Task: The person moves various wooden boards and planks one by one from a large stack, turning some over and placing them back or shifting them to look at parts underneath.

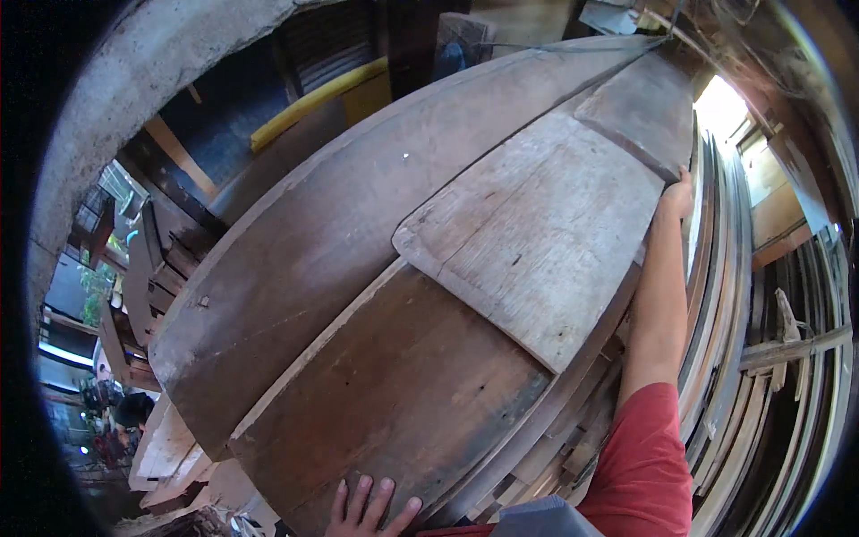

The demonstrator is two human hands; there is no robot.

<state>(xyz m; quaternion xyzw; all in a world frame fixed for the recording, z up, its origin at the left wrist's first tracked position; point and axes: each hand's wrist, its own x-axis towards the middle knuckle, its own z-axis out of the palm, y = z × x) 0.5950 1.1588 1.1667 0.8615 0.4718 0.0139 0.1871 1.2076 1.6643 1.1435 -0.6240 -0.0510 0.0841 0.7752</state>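
Large flat wooden boards lie stacked in front of me. My left hand (371,515) rests flat on the near end of a brown board (394,376), its fingers spread. A pale, weathered plywood panel (546,224) with rounded corners overlaps that board's far part. With the right arm stretched forward, my right hand (682,195) grips the right edge of the stack, where the pale panel meets a darker grey board (640,107). Some of its fingers are hidden. Beneath and to the left extends a long board with a curved edge (295,233).
Long timber planks (716,268) run along the right, with more lumber (787,376) beyond. A yellow beam (322,98) stands behind the stack at left. Cut wooden pieces (148,286) crowd the far left; a dark-haired person (134,410) is below them. A concrete edge (134,98) curves across the upper left.
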